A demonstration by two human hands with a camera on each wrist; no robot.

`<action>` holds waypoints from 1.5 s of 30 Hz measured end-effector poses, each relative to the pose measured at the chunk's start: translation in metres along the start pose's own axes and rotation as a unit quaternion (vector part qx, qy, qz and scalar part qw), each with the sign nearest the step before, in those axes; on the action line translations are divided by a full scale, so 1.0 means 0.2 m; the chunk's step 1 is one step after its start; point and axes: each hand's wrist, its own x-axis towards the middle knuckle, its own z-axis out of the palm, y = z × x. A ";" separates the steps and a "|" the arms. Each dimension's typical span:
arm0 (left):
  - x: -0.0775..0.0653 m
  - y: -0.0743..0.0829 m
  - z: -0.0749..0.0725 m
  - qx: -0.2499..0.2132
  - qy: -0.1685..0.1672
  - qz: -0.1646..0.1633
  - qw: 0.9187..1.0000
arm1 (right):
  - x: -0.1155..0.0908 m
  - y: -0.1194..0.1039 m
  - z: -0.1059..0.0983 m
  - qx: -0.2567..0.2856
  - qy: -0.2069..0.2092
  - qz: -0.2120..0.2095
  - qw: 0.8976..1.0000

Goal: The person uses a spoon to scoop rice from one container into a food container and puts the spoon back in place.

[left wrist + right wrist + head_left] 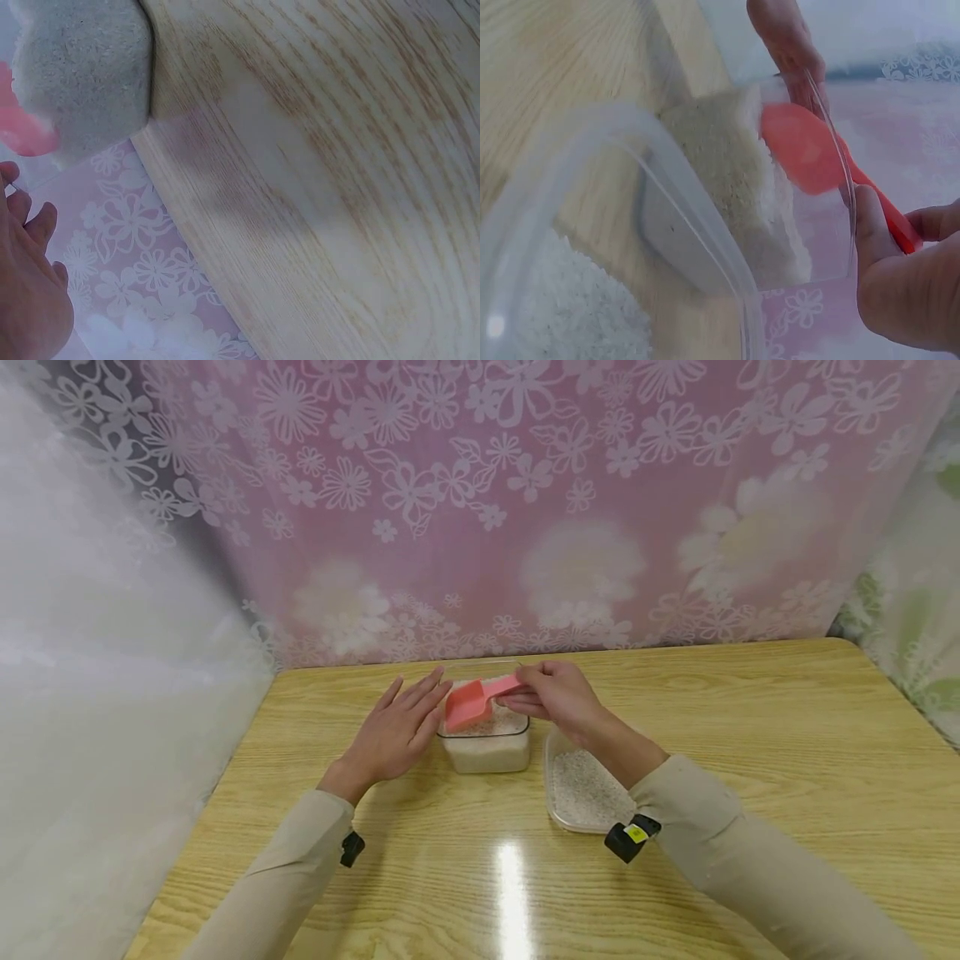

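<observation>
My right hand [555,697] pinches the handle of a pink scoop [467,704], whose bowl is over a clear square container [491,753]. Rice [720,157] fills the lower part of that container, as the right wrist view shows through its wall. On the left side, my left hand [393,731] is held with fingers extended, fingertips right at the container's rim. The left wrist view catches part of the left hand [30,285], the container's rice [90,71] and an edge of the scoop [26,135].
A second clear container [551,797] with rice in it stands to the right, partly under my right forearm. Both stand on a wood-grain table [420,877]. A pink floral curtain [480,543] hangs behind the far edge, and a pale sheet [97,693] hangs at the left.
</observation>
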 end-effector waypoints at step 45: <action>0.00 0.01 0.01 -0.018 0.005 -0.001 1.000 | -0.02 0.01 -0.25 -0.329 0.036 -0.054 0.942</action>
